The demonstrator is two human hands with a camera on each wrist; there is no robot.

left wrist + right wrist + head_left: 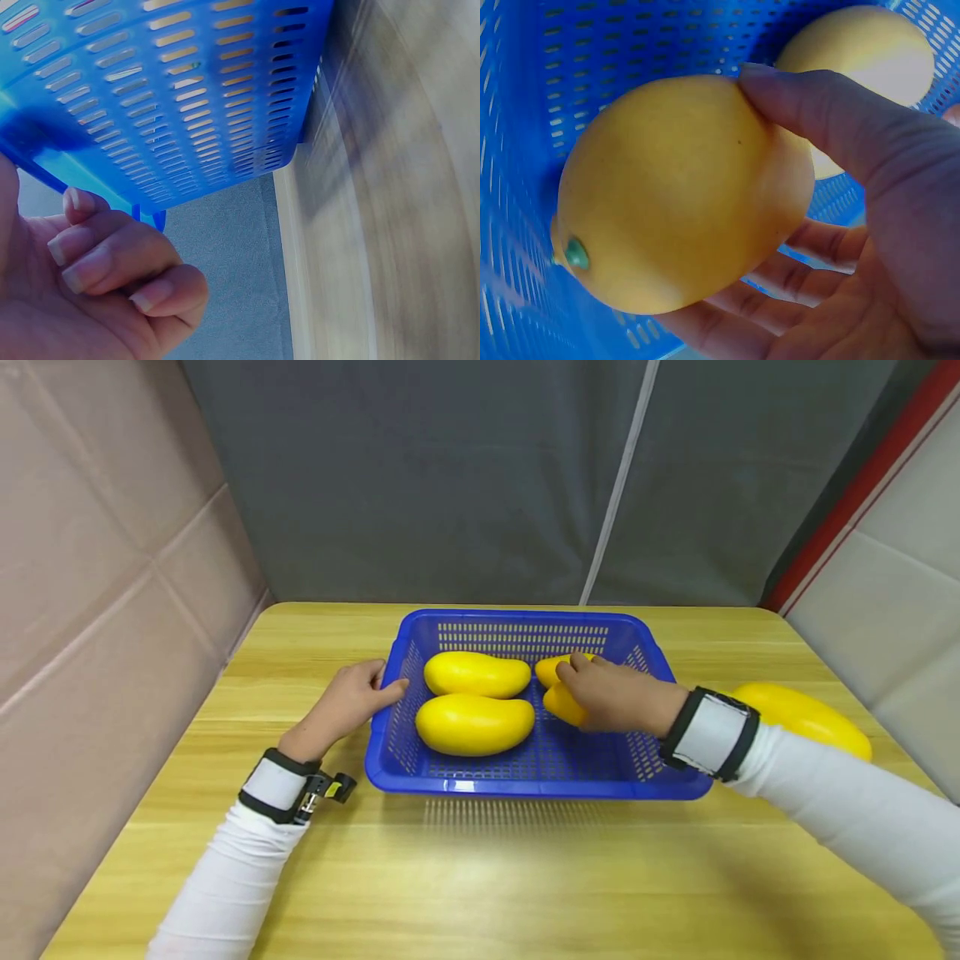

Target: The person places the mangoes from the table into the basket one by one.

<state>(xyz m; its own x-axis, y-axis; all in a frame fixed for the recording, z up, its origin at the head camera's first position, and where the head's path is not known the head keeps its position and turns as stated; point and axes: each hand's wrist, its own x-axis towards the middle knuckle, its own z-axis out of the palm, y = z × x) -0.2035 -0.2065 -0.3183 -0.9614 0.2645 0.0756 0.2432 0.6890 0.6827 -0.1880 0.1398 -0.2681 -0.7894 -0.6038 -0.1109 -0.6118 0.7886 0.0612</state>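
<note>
Your right hand (618, 697) curls thumb and fingers around a yellow fruit (675, 195), green nub (576, 253) at its end, inside the blue basket (540, 788) right of centre in the frame. Your left hand (348, 706), at centre left, pinches the basket's left rim, thumb over the edge and fingers bent outside. Another fruit (550, 671) shows partly behind your right fingers, while two more, an upper fruit (476, 675) and a lower fruit (475, 725), lie side by side in the basket's left half. At the right of the frame, a further fruit (810, 720) rests on the wood-grain table (480, 877), partly covered by your white sleeve (832, 827), as a grey curtain (420, 485) fills the top
</note>
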